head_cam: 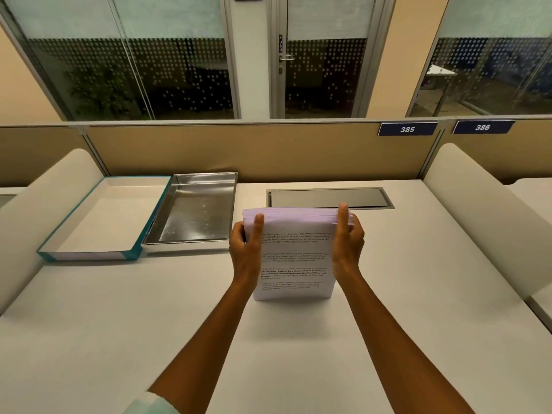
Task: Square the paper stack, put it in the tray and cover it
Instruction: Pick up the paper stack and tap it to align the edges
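Counted on the desk (388, 294): one paper stack (295, 258), stood on its lower edge; one metal tray (197, 243); one teal-edged box lid (89, 255), lying open side up. Two hands are in view, the left hand (243, 252) and the right hand (348, 243), one on each side edge of the stack. Further items: one recessed cable hatch (328, 198), two numbered plates reading 385 (407, 129) and 386 (482, 127), and one glass door (322, 70).
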`<state>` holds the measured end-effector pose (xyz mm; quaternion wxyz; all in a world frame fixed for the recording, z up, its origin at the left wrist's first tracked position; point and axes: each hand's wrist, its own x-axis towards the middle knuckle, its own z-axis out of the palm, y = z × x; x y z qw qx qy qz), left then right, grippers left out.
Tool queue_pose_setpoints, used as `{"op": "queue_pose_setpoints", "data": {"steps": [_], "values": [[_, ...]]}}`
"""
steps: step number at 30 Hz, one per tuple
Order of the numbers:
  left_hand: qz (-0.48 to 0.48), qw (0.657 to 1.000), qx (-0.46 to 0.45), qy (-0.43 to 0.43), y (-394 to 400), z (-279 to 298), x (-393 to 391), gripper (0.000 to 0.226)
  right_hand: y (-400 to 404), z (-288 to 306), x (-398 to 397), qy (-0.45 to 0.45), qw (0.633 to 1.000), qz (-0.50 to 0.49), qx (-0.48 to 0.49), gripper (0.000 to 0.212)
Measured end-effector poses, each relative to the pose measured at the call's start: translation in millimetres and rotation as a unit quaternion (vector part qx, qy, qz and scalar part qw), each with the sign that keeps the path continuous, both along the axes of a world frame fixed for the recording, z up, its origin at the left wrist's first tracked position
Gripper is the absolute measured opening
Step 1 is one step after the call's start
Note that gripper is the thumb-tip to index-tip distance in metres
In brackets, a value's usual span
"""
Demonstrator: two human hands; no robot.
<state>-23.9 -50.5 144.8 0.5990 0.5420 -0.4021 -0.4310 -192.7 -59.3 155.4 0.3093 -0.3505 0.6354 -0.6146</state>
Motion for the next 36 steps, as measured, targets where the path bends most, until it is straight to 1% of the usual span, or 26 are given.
{"op": "queue_pose_setpoints", "data": {"steps": [1,2,3,5,6,7,9,11,13,15,19,22,27,32,36], "values": [[-0.016,1.0,-0.009,-0.007,4,-8,3,0.045,3,-3,-1,0.005,1.0,0.017,-0.007,0.037],[-0.03,0.999,-0.016,-0.016,7,-16,6,0.046,6,-9,-2,0.008,0.999,0.037,-0.014,0.04],[-0.044,0.998,-0.023,-0.027,10,-23,10,0.052,10,-14,-4,0.008,0.998,0.06,-0.025,0.049],[-0.068,0.996,-0.029,-0.059,14,-35,16,0.064,16,-25,-8,0.0,0.994,0.1,-0.04,0.082],[-0.076,0.994,-0.032,-0.072,15,-39,19,0.067,18,-30,-11,-0.005,0.992,0.115,-0.047,0.094],[-0.081,0.993,-0.033,-0.082,16,-42,21,0.067,21,-34,-14,-0.01,0.99,0.127,-0.053,0.101],[-0.077,0.991,-0.036,-0.1,16,-45,24,0.058,24,-39,-20,-0.015,0.988,0.145,-0.059,0.105],[-0.062,0.99,-0.045,-0.119,15,-46,26,0.05,26,-43,-24,-0.001,0.987,0.151,-0.049,0.097],[-0.052,0.988,-0.049,-0.134,15,-46,25,0.049,28,-47,-26,0.024,0.987,0.152,-0.043,0.075],[-0.048,0.987,-0.052,-0.141,15,-46,25,0.048,28,-51,-28,0.058,0.985,0.155,-0.041,0.062],[-0.05,0.986,-0.057,-0.151,16,-47,26,0.046,27,-60,-36,0.1,0.981,0.165,-0.029,0.057],[-0.069,0.984,-0.049,-0.156,15,-51,30,0.044,27,-69,-44,0.117,0.978,0.173,-0.012,0.054],[-0.111,0.978,-0.014,-0.177,16,-72,41,0.037,28,-88,-54,0.117,0.971,0.207,0.037,0.05],[-0.106,0.976,0.007,-0.188,18,-82,46,0.033,27,-96,-62,0.108,0.968,0.221,0.049,0.037],[-0.099,0.975,0.021,-0.196,17,-84,49,0.033,23,-96,-67,0.103,0.968,0.223,0.054,0.031]]}}
